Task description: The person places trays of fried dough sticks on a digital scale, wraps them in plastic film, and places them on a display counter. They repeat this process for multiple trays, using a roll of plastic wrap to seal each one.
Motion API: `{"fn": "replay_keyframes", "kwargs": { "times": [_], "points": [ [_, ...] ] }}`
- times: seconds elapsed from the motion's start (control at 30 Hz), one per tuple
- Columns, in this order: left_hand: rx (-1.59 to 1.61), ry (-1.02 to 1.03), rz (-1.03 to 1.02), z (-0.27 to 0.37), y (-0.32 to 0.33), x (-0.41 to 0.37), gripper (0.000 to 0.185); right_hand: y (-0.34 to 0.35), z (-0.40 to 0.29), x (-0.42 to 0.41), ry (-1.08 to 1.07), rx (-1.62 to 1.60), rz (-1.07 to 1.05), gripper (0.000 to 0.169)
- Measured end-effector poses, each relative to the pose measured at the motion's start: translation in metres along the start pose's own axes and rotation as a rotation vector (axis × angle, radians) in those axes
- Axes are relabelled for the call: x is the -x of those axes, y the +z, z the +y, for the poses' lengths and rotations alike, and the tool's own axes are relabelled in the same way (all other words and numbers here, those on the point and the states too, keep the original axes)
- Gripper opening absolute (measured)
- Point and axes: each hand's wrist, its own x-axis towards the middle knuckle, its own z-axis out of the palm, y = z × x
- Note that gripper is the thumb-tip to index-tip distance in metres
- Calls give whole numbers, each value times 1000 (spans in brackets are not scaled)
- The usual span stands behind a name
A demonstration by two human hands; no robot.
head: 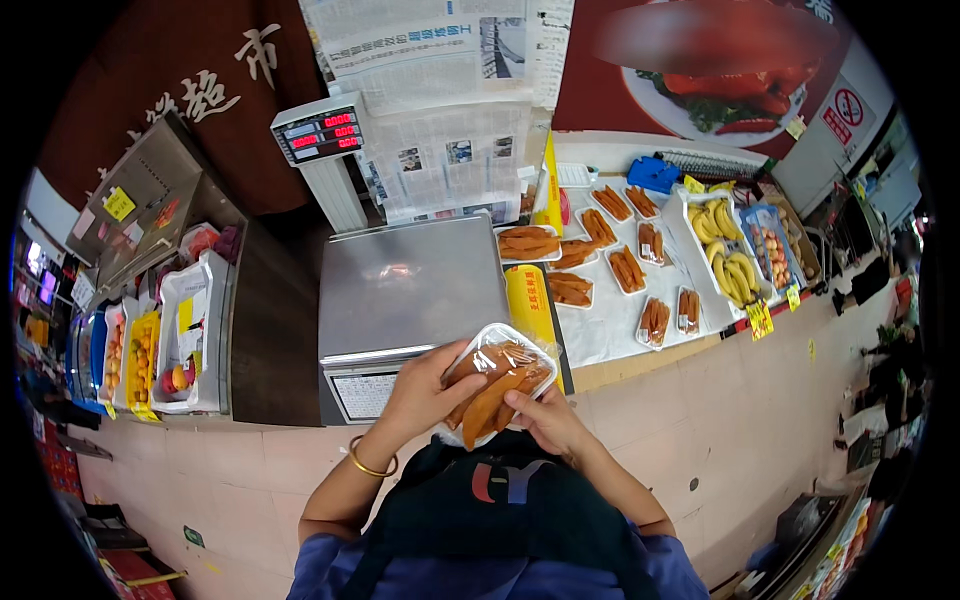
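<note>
Both hands hold a white foam tray of orange-brown dried strips (495,382), tilted, with clear plastic film over part of it. My left hand (431,390) grips its left side, thumb on top. At the lower right edge is my right hand (546,421), its thumb on the strips. Just beyond the tray stands a weighing scale with a bare metal platter (412,292). A yellow cling film box (531,300) lies along the scale's right side. Further right, similar trays of strips (626,270) are spread on a white-covered counter (600,330).
The scale's display post (334,180) rises at the back left, beside hanging newspaper sheets (457,142). Bananas in a white crate (731,259) stand at the right counter end. Fruit crates (142,360) line the left. A blue plastic object (654,174) lies at the back.
</note>
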Motion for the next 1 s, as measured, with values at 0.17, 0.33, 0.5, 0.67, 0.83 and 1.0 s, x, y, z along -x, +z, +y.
{"fn": "replay_keyframes", "kwargs": {
  "times": [0.17, 0.33, 0.5, 0.67, 0.83, 1.0],
  "points": [
    [-129, 318, 67, -1, -21, 4, 40, 6, 21, 9, -42, 31, -58, 39],
    [-33, 345, -71, -32, -27, 2, 38, 13, 19, 20, -114, 261, -149, 42],
    [955, -233, -628, -47, -9, 26, 57, 12, 3, 30, -150, 688, -174, 25],
    [1003, -208, -679, -44, -7, 28, 59, 4, -29, 49, -204, 519, 67, 11],
    [986, -189, -671, -41, -4, 26, 59, 3, -33, 42, -221, 591, 187, 13],
    [1006, -191, -723, -44, -4, 22, 58, -1, -32, 41, -480, 593, 318, 16]
  ]
}}
